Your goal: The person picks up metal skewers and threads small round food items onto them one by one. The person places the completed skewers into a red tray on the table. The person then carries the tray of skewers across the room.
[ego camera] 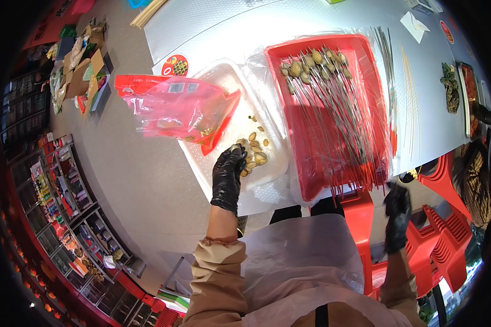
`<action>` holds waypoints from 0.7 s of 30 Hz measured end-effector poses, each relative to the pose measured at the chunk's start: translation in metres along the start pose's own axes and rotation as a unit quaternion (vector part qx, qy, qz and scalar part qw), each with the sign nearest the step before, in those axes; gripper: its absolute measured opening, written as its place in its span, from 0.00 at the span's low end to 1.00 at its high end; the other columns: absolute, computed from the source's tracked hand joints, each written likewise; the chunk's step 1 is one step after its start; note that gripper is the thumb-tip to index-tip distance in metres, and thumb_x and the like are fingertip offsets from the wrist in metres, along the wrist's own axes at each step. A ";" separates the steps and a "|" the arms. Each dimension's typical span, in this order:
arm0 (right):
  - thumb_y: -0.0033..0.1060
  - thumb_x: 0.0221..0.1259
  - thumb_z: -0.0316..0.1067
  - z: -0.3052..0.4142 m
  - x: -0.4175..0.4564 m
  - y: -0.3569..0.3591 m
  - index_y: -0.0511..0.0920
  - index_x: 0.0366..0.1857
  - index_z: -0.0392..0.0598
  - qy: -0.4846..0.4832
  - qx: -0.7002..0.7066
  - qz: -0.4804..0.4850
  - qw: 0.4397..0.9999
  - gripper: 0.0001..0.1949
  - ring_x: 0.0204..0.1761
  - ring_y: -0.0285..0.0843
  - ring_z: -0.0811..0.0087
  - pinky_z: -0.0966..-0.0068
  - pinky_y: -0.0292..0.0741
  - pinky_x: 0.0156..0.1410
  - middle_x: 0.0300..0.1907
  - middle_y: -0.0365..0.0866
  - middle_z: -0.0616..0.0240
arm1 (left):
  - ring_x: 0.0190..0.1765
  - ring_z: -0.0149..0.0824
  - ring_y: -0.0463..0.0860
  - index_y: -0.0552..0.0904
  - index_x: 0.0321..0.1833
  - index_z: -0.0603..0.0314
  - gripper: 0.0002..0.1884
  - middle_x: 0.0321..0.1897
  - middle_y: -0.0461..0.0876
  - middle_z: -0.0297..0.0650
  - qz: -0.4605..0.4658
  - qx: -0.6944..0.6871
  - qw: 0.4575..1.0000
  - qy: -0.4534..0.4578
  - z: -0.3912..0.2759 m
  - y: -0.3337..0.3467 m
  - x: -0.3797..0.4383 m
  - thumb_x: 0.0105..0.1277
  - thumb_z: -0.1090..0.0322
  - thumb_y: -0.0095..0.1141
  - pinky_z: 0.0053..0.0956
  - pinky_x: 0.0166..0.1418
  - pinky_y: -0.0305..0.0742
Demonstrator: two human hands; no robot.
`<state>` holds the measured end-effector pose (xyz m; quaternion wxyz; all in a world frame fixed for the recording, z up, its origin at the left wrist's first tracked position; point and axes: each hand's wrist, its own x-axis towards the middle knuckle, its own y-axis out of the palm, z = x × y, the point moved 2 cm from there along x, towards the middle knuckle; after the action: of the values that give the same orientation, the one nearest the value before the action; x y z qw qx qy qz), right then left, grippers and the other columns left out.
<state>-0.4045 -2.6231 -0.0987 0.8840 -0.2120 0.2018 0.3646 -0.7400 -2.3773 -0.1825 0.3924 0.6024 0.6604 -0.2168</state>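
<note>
My left hand (228, 175), in a black glove, has its fingertips at a heap of small abalone-like shellfish (258, 157) in a white plastic tray (270, 173); whether it grips one I cannot tell. An opened red-and-clear plastic bag (180, 108) lies over that tray's left side. My right hand (397, 216), also gloved in black and blurred, is off the table edge, below the red tray; its fingers look curled and I cannot see what they hold. In the plastic-lined red tray (378, 98) lie many metal skewers (339, 122) with shellfish on their far ends.
Loose metal skewers (388, 73) and thin wooden sticks (410, 98) lie right of the red tray. Red plastic stools (446, 245) stand at the lower right. Another person's gloved hand (483, 113) is near a tray at the far right. Opened cardboard boxes (79, 75) sit on the floor.
</note>
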 end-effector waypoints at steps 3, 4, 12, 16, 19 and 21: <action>0.45 0.65 0.29 -0.001 -0.053 0.026 0.73 0.44 0.40 0.005 -0.007 0.119 0.993 0.08 0.25 0.64 0.83 0.85 0.63 0.30 0.32 0.74 0.69 | 0.44 0.37 0.81 0.76 0.46 0.68 0.12 0.40 0.80 0.44 0.019 -0.138 0.990 -0.032 -0.003 0.025 -0.012 0.61 0.71 0.54 0.26 0.49 0.78; 0.44 0.63 0.26 -0.006 -0.068 0.035 0.73 0.41 0.39 0.083 0.091 0.109 0.986 0.07 0.24 0.66 0.80 0.84 0.66 0.31 0.32 0.75 0.66 | 0.45 0.40 0.80 0.75 0.46 0.69 0.12 0.41 0.79 0.46 0.037 -0.191 0.980 -0.041 -0.004 0.033 -0.016 0.61 0.72 0.54 0.27 0.52 0.78; 0.50 0.56 0.20 -0.002 -0.109 0.045 0.74 0.39 0.40 0.109 -0.029 0.156 0.981 0.08 0.23 0.68 0.82 0.84 0.68 0.27 0.33 0.78 0.62 | 0.50 0.41 0.78 0.78 0.43 0.67 0.08 0.42 0.80 0.44 0.076 -0.263 0.961 -0.042 -0.019 0.068 -0.027 0.64 0.71 0.51 0.30 0.56 0.77; 0.50 0.57 0.20 -0.002 -0.110 0.044 0.73 0.38 0.39 0.102 -0.013 0.161 0.982 0.07 0.23 0.68 0.81 0.84 0.68 0.26 0.36 0.80 0.58 | 0.52 0.42 0.77 0.76 0.46 0.69 0.10 0.44 0.79 0.46 0.084 -0.256 0.963 -0.027 -0.020 0.069 -0.027 0.64 0.72 0.50 0.31 0.57 0.76; 0.50 0.56 0.19 -0.001 -0.112 0.042 0.73 0.38 0.39 0.076 -0.067 0.176 0.979 0.07 0.23 0.68 0.81 0.84 0.68 0.27 0.36 0.80 0.58 | 0.53 0.43 0.76 0.74 0.48 0.70 0.11 0.47 0.77 0.48 0.075 -0.258 0.963 -0.018 -0.020 0.069 -0.026 0.65 0.72 0.50 0.31 0.58 0.76; 0.49 0.56 0.20 -0.002 -0.114 0.041 0.73 0.38 0.39 0.105 -0.033 0.171 0.979 0.07 0.23 0.67 0.81 0.84 0.68 0.27 0.36 0.80 0.58 | 0.54 0.44 0.76 0.73 0.49 0.70 0.12 0.49 0.76 0.49 0.068 -0.256 0.964 -0.010 -0.020 0.069 -0.026 0.65 0.72 0.49 0.32 0.58 0.76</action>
<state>-0.5094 -2.6615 -0.0513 0.7752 -0.2408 0.3141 0.4925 -0.6797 -2.3659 -0.1370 0.5538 0.5229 0.6477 -0.0195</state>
